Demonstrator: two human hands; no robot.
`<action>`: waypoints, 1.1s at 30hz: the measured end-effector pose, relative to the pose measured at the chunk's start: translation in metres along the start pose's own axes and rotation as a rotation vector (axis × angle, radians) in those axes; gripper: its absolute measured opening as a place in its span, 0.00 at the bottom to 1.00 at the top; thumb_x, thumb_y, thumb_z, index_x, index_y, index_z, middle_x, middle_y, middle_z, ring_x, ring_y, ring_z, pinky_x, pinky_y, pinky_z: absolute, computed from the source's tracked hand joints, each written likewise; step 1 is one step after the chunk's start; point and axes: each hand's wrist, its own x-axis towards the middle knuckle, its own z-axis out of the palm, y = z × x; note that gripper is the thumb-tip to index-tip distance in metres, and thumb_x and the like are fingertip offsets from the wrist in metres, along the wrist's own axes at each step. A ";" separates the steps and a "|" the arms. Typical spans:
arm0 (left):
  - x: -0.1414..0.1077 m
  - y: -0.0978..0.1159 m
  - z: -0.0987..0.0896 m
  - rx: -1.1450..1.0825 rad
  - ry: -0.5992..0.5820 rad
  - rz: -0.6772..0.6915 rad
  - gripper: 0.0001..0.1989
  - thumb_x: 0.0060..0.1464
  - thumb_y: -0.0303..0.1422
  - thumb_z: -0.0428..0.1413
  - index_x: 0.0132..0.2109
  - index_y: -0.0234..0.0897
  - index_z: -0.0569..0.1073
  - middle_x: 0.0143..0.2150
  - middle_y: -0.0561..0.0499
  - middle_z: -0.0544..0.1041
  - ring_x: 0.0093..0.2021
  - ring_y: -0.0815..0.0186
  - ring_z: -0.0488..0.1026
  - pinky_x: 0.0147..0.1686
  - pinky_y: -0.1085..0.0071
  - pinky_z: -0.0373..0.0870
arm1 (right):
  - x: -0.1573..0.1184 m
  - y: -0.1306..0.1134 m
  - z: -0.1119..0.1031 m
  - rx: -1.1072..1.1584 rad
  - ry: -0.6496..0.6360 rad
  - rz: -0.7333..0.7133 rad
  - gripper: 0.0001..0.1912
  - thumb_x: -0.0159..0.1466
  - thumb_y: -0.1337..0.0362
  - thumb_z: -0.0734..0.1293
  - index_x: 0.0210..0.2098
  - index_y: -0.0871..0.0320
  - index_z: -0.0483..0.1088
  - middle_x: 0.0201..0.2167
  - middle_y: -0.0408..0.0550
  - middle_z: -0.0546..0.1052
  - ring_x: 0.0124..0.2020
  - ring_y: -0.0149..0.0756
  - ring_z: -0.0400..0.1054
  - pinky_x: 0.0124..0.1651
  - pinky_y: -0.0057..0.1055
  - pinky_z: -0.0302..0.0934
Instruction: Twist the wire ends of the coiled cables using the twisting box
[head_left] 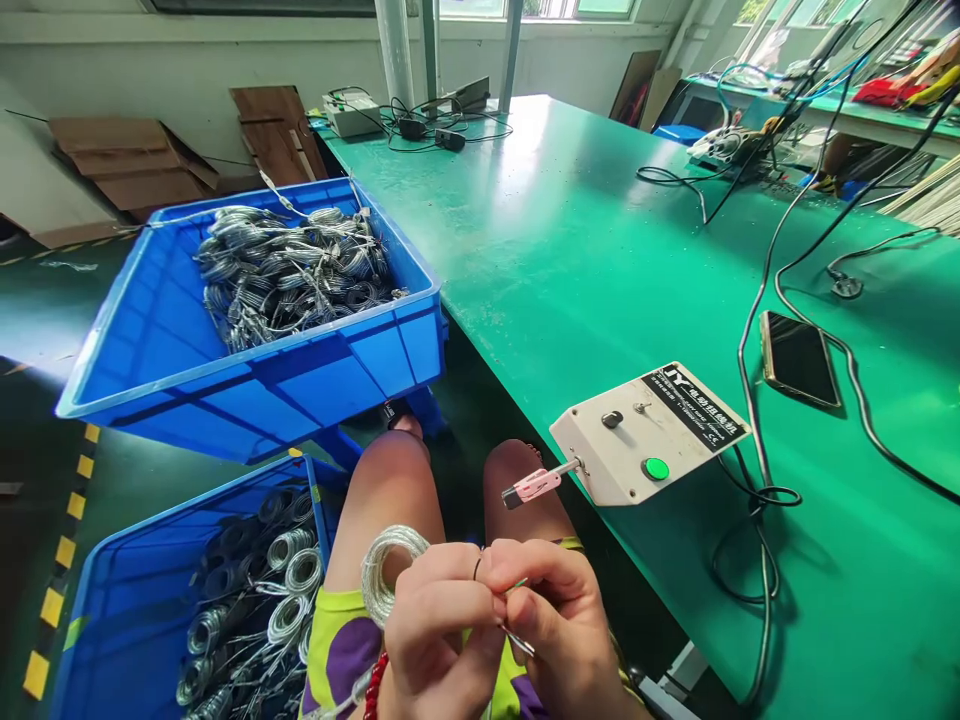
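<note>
A coil of clear-jacketed silvery cable (386,572) hangs at my left hand (442,630), which is closed on it near the cable's end. Beside it, my right hand (559,610) pinches thin wire ends, fingertips meeting those of the left. A dark strand and a bit of green show between the fingers; the rest of the wire ends is hidden. Both hands are above my lap. Just beyond them, a white wire-twisting machine (637,440) sits at the table edge, with a pink clip (534,486) on its shaft pointing toward me.
A blue crate (375,355) of tangled cable bundles stands left of the table. Below it, another blue crate (97,590) holds several coils. On the green table (540,260) are a phone (801,358), loose black cables (765,480) and a power adapter (450,140).
</note>
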 end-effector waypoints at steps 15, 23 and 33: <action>-0.006 -0.006 0.001 0.019 -0.049 0.092 0.05 0.76 0.31 0.57 0.50 0.44 0.78 0.26 0.55 0.75 0.23 0.65 0.72 0.28 0.68 0.70 | -0.015 0.002 0.001 -0.097 0.194 0.093 0.16 0.69 0.45 0.82 0.43 0.50 0.92 0.27 0.50 0.83 0.24 0.30 0.68 0.28 0.26 0.64; -0.014 -0.012 0.005 0.079 0.034 0.060 0.11 0.73 0.24 0.58 0.56 0.41 0.80 0.39 0.48 0.89 0.33 0.63 0.86 0.35 0.70 0.82 | -0.029 0.018 -0.011 -0.406 0.322 -0.225 0.13 0.68 0.54 0.83 0.51 0.46 0.91 0.34 0.49 0.88 0.31 0.39 0.81 0.36 0.31 0.78; -0.010 -0.015 0.005 0.251 0.114 -0.037 0.13 0.70 0.24 0.62 0.57 0.41 0.83 0.48 0.48 0.91 0.42 0.62 0.91 0.43 0.75 0.88 | -0.008 0.009 0.007 -0.386 0.439 -0.156 0.11 0.69 0.47 0.83 0.42 0.45 0.93 0.40 0.53 0.92 0.39 0.51 0.88 0.46 0.43 0.85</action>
